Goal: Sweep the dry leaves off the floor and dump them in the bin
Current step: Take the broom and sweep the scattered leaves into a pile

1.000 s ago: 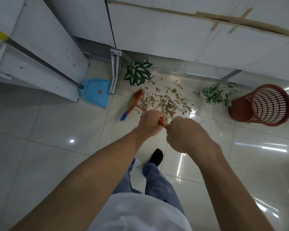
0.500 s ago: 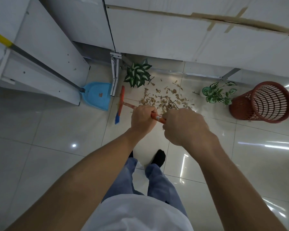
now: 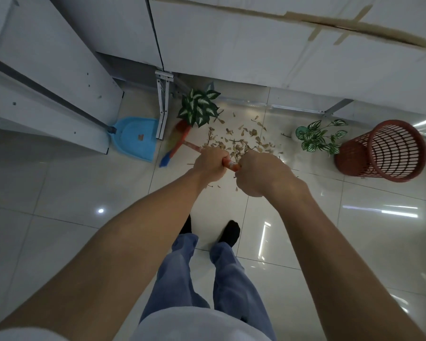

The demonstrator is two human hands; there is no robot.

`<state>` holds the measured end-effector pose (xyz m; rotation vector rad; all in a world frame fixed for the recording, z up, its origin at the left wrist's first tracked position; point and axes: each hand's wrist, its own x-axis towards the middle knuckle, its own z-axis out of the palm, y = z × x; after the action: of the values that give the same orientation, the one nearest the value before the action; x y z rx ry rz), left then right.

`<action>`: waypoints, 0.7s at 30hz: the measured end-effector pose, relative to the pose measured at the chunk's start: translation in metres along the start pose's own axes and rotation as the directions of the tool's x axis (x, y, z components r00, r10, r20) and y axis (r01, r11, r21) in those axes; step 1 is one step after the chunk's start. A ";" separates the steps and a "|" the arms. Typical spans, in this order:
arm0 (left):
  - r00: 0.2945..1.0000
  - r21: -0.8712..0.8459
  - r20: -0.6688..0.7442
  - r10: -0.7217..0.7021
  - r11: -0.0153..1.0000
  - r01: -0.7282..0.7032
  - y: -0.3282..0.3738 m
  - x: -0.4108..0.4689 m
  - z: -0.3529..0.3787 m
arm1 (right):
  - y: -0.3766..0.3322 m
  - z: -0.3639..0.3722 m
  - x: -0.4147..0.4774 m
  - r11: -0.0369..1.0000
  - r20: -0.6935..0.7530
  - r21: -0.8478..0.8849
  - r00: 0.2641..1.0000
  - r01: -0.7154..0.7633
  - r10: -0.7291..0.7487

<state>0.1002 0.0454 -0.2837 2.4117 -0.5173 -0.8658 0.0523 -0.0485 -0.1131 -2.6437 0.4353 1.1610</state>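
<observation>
Because the leaves (image 3: 241,141) lie scattered on the floor (image 3: 59,193) just ahead, dry, light and brittle, I judge gentle strokes suffice; fingers of my left hand (image 3: 208,166) and right hand (image 3: 261,175) are wrapped round the stiff broom (image 3: 180,141) handle.

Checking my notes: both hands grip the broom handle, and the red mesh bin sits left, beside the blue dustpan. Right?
No: the head view shows the red mesh bin on the right, beside the smaller plant, apart from the blue dustpan. Left hand and right hand do grip the broom handle.
</observation>
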 end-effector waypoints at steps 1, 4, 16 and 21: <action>1.000 0.008 0.030 0.004 1.000 -0.004 0.002 -0.001 0.004 | 0.001 0.000 -0.001 1.000 0.015 0.010 1.000 -0.013 0.013; 0.994 -0.042 0.100 0.035 0.999 -0.031 0.008 -0.009 0.020 | 0.006 0.002 -0.009 0.998 0.075 0.031 0.996 -0.047 0.045; 0.917 -0.024 -0.319 0.240 0.965 -0.261 0.047 -0.070 0.054 | 0.053 0.021 -0.087 0.998 -0.038 -0.055 0.999 0.004 -0.006; 0.924 -0.017 -0.350 0.153 0.985 -0.169 0.039 -0.071 0.062 | 0.049 0.035 -0.090 1.000 -0.086 -0.024 0.996 -0.005 0.003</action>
<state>0.0007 0.0293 -0.2682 2.3674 -0.5396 -0.3631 -0.0466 -0.0670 -0.0736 -2.7224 0.4453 1.0629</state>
